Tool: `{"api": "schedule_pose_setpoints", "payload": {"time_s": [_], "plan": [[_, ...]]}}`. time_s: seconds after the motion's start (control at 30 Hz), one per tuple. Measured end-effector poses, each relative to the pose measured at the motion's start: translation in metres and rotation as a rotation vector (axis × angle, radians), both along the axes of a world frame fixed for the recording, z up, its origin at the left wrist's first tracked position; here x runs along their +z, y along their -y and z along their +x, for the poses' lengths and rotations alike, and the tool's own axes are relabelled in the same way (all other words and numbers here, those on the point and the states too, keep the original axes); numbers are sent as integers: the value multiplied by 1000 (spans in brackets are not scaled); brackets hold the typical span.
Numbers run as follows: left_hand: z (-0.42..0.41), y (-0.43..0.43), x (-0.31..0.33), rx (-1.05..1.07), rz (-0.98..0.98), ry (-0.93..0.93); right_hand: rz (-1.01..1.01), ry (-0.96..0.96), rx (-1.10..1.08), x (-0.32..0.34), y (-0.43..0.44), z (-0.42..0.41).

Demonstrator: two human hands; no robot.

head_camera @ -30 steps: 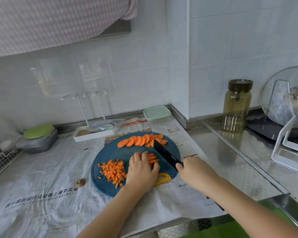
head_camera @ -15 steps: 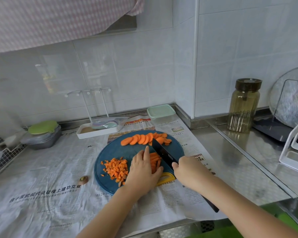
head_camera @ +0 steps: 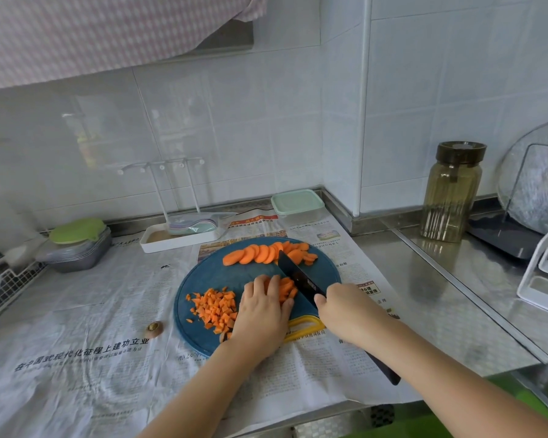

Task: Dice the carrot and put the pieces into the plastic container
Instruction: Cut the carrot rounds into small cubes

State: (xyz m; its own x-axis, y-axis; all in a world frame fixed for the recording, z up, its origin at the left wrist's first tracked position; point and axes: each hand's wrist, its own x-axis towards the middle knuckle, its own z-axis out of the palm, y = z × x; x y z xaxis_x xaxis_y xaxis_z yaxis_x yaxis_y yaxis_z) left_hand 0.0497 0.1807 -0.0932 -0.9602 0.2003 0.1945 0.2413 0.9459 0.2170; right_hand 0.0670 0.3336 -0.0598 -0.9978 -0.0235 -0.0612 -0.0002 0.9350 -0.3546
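A round blue cutting board (head_camera: 209, 276) with a yellow handle lies on newspaper. A row of carrot slices (head_camera: 266, 253) sits at its far edge. Diced carrot (head_camera: 215, 308) is heaped at its left. My left hand (head_camera: 261, 311) presses down on a small stack of carrot strips (head_camera: 286, 287) in the board's middle, fingers curled over them. My right hand (head_camera: 345, 311) grips the handle of a black knife (head_camera: 298, 278) whose blade stands against the strips. The plastic container (head_camera: 298, 206) with a mint-green lid stands behind the board, by the wall.
A carrot end (head_camera: 154, 327) lies on the newspaper left of the board. A white tray with a rack (head_camera: 178, 237) stands at the back, stacked bowls with a green lid (head_camera: 76, 245) at the left. An amber jar (head_camera: 453, 191) and a lid rack (head_camera: 538, 197) stand on the steel counter, right.
The knife blade has shifted a little along the carrot strips between cuts, and my left hand's fingers have curled back over the strips. The camera has tilted slightly.
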Motion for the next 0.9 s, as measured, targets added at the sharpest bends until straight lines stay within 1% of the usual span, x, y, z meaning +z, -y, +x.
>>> {"api": "schedule_pose_setpoints", "payload": {"time_s": [0.2,0.4,0.77,0.9], "plan": [[0,-6,2,34,-50,-4,-42,-73,-7,10,-1,2],[0,-12,4,73,-110,6,37,-89,46,16,7,7],[-2,-16,-1,111,-99,13,178,-32,-18,14,30,18],[-3,-15,-2,112,-99,17,177,34,-22,21,39,19]]}}
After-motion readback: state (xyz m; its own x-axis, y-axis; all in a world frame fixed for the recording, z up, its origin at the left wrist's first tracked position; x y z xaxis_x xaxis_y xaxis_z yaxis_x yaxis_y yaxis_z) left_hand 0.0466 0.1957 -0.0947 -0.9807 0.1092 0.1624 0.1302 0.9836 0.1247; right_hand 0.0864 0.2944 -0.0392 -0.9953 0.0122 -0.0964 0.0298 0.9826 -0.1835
